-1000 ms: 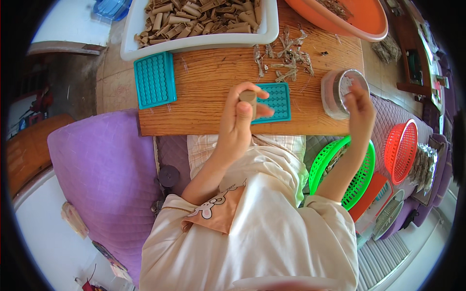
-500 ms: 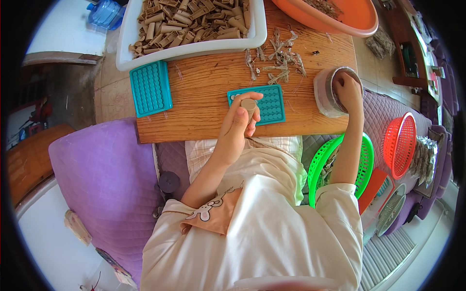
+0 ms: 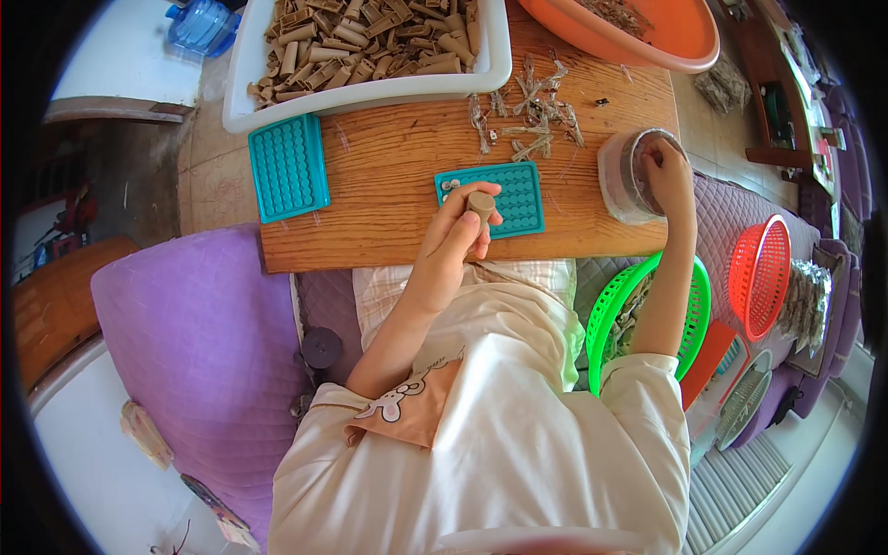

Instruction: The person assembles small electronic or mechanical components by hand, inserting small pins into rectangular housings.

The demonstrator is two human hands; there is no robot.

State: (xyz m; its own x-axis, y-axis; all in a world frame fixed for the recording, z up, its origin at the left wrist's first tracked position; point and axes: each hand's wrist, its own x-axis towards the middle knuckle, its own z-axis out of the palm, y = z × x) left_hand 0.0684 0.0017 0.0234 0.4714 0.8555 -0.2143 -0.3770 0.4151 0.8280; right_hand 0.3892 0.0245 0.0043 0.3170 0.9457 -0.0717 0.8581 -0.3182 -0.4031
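Observation:
My left hand (image 3: 448, 242) is closed round a short tan cylinder (image 3: 480, 204), its round end facing up. Just under and beyond that hand lies a teal tray with rows of round pockets (image 3: 520, 198); a few small pale pieces show at its left edge. At the table's right edge stands a round, open tub (image 3: 618, 185). My right hand (image 3: 668, 174) reaches into it with the fingers bent down inside. Whether those fingers hold anything is hidden.
A white bin (image 3: 370, 100) heaped with tan tubular pieces stands at the far left. Behind are an orange basin (image 3: 629, 51) and loose bundled wires (image 3: 536, 111). A second teal tray (image 3: 289, 166) lies left. Beside me are green (image 3: 601, 319) and red baskets (image 3: 760, 277).
The cylinder in my left hand has tilted a little and shows more of its side. My right hand has shifted slightly within the tub.

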